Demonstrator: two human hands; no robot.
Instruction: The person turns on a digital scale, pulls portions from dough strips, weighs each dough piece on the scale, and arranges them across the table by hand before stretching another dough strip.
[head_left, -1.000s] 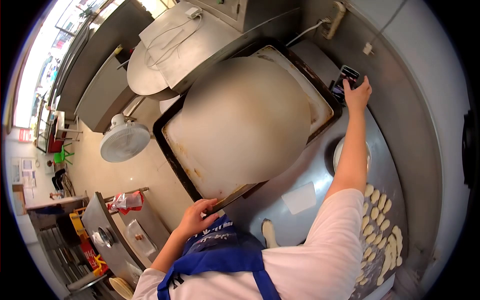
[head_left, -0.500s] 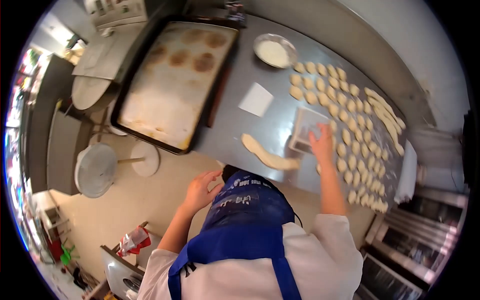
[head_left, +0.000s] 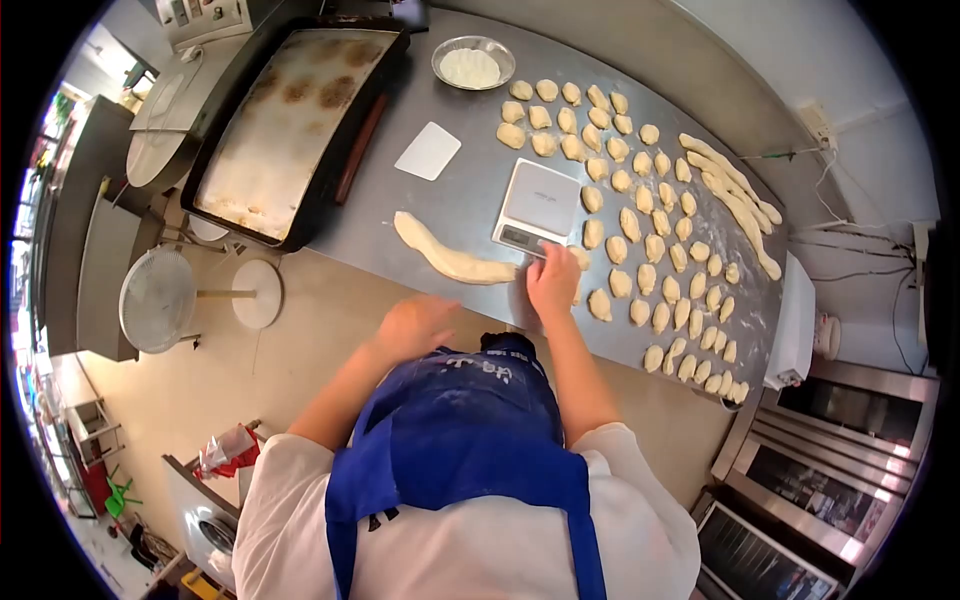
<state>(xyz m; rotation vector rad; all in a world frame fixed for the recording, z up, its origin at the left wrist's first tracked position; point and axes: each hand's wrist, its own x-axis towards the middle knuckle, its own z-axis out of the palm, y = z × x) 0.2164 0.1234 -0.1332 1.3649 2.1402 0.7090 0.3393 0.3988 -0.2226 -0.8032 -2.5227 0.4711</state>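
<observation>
Right hand: at the front edge of my digital kitchen scale, fingertips overlapping the corner beside its display. Fingers bent; I cannot tell whether they grip the scale or only touch it. Left hand: holding nothing that shows, loosely open, fingers extended, slightly blurred; positioned just off the near edge of the steel tabletop, in front of my blue apron.

Scale: lying flat near the middle of the tabletop, turned slightly askew, its square platform bare. Display reading too small to make out.

Dough: one thick, curved dough strip lies along the near edge, left of the scale, its right end close to my right hand. Many small, plump dough pieces sit in loose rows to the right of and beyond the scale; one lies just beside my right hand. Further right, several long dough ropes lie side by side on a flour-dusted patch.

Left of the scale: white rectangular dough scraper, flat. Beyond it, metal bowl containing white powder. Far left: dark-rimmed baking tray, browned patches on its surface.
</observation>
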